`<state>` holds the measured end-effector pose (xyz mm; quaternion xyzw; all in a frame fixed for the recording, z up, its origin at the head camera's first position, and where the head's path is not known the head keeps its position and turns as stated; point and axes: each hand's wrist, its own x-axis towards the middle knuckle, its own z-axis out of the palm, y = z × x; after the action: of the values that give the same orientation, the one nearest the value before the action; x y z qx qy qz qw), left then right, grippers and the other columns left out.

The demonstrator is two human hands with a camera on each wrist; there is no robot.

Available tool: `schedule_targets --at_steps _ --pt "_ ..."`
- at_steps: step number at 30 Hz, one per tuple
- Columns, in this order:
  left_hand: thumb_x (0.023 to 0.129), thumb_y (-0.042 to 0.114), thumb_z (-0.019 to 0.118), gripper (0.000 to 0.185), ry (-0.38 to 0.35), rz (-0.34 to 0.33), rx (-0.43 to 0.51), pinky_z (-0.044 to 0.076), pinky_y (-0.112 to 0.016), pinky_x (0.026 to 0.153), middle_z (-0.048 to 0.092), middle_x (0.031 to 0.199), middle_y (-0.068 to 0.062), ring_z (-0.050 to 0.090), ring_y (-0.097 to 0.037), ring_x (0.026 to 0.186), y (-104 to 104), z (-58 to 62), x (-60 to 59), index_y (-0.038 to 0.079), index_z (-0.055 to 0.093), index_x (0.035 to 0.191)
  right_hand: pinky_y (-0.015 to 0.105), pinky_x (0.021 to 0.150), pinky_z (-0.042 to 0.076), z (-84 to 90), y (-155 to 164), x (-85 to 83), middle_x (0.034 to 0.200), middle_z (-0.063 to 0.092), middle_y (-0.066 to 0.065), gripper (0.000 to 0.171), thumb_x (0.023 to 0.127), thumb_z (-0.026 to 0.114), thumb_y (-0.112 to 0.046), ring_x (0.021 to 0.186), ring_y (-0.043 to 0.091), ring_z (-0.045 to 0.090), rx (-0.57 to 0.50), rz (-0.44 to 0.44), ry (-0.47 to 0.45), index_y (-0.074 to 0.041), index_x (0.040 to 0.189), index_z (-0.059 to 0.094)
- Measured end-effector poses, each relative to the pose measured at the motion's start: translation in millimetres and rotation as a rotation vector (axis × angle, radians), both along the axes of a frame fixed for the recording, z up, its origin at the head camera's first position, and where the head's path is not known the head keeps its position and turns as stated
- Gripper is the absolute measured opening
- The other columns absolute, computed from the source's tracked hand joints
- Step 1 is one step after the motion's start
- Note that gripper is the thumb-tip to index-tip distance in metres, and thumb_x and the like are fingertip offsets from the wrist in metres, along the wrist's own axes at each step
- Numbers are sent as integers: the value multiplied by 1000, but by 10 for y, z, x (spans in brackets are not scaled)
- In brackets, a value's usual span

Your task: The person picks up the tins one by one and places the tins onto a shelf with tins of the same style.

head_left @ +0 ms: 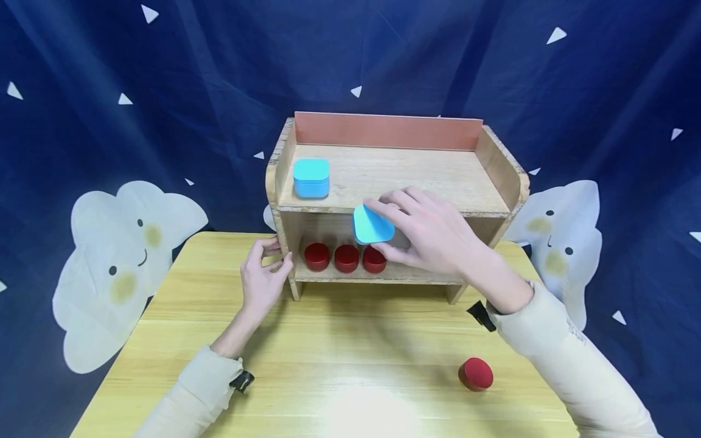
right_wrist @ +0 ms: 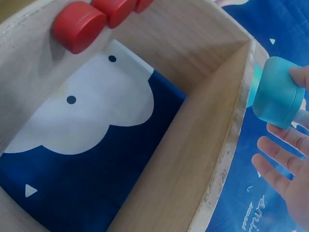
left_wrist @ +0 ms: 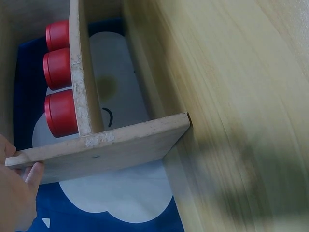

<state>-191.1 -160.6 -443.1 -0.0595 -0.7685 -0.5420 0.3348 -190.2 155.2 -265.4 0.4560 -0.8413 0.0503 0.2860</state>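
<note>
1. Fingers of the right hand (head_left: pixel 438 234) are pinching a turquoise rounded-square plastic box (head_left: pixel 373 224) by its edges, holding it tilted at the centre of the head frame, in front of the front lip of the top shelf of the two-tier raw-wood shelf unit (head_left: pixel 400 176).
2. In the right wrist view the same box (right_wrist: pixel 276 93) is showing at the right edge, gripped near its top, with the lower fingers (right_wrist: pixel 280 164) spreading loosely beneath it.
3. The left hand (head_left: pixel 265 277) is curling around the shelf unit's left front post, left of centre, bracing it; the thumb (left_wrist: pixel 34 175) is pressing on the side panel's edge.
4. A second turquoise box (head_left: pixel 311 177) is sitting flat at the left of the top shelf.
5. Three red round tins (head_left: pixel 345 258) are standing in a row on the lower shelf; a fourth red tin (head_left: pixel 475 373) is lying on the yellow wooden table (head_left: pixel 328 365), lower right.
6. Handling this well, I judge, is calling for levelling the held box before lowering it, clearing the lip, and keeping the left hand's steadying grip.
</note>
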Motion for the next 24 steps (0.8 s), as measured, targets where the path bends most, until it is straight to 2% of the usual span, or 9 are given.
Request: schedule_targets --at_steps 7,11,16,24 --pt "84 -10 74 32 2 0 2 64 -11 74 73 105 -23 71 -28 93 7 -4 4 -8 66 114 45 81 65 112 -52 -122 129 68 13 65 93 77 -42 111 32 64 -19 -7 -36 -13 149 58" --pt "84 -10 74 32 -5 2 3 63 -9 74 73 105 -23 70 -23 93 7 -7 1 -7 65 115 45 79 64 166 -82 -212 130 67 14 64 94 76 -39 111 32 63 -23 -14 -51 -13 150 58" --pt "84 -10 74 32 -9 0 11 63 -8 75 73 106 -23 68 -15 93 5 -8 2 -7 66 115 45 83 62 204 -123 -305 132 67 15 62 97 73 -40 111 32 64 -3 -37 -54 -12 150 57" --pt "86 -9 73 31 -18 -2 13 68 -19 77 74 107 -20 69 -16 94 5 -1 10 -5 67 116 44 79 61 214 -178 -380 133 65 10 59 100 65 -43 116 31 61 8 -75 -94 -16 151 56"
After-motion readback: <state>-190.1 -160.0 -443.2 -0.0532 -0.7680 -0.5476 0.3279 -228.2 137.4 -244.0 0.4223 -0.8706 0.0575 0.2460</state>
